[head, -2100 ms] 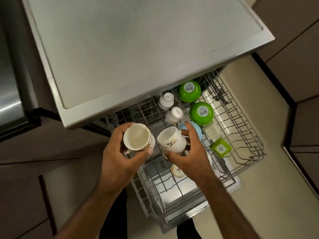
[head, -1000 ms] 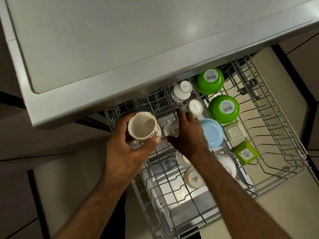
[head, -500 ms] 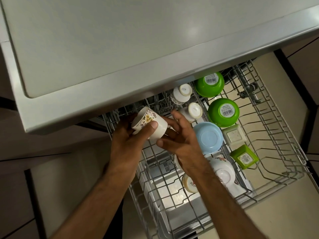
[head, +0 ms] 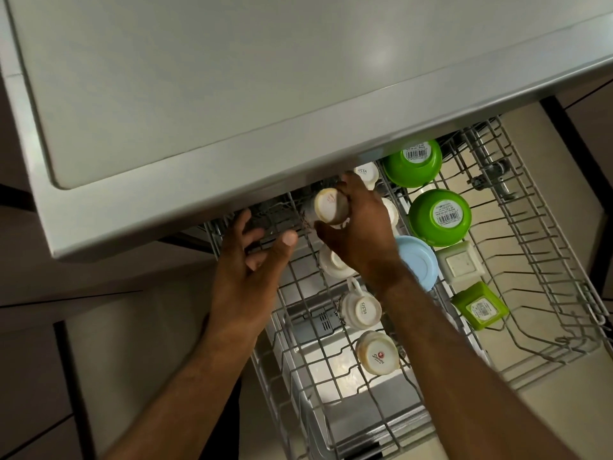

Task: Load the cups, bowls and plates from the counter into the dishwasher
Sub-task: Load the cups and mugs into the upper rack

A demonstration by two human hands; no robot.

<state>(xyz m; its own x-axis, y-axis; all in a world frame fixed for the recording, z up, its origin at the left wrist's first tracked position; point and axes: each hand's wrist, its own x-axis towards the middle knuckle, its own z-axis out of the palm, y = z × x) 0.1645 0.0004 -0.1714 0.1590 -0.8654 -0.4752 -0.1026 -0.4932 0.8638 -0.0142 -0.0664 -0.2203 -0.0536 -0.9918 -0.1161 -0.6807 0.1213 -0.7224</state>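
In the lower centre of the frame, a logo-marked cream ceramic cup (head: 376, 353) sits upturned in the grey wire dishwasher rack (head: 560, 283). Higher, mid-frame, the left hand (head: 245, 270) hovers empty over the rack's left edge, fingers spread. Just beyond it, the right hand (head: 361, 234) wraps a small cream cup (head: 330, 207), base towards the camera, at the rack's back row under the grey counter lip (head: 232, 207). The step looks like seating this cup. Next it needs lowering rim-down into a free slot. Half a second ago the left hand held it; it has since passed across.
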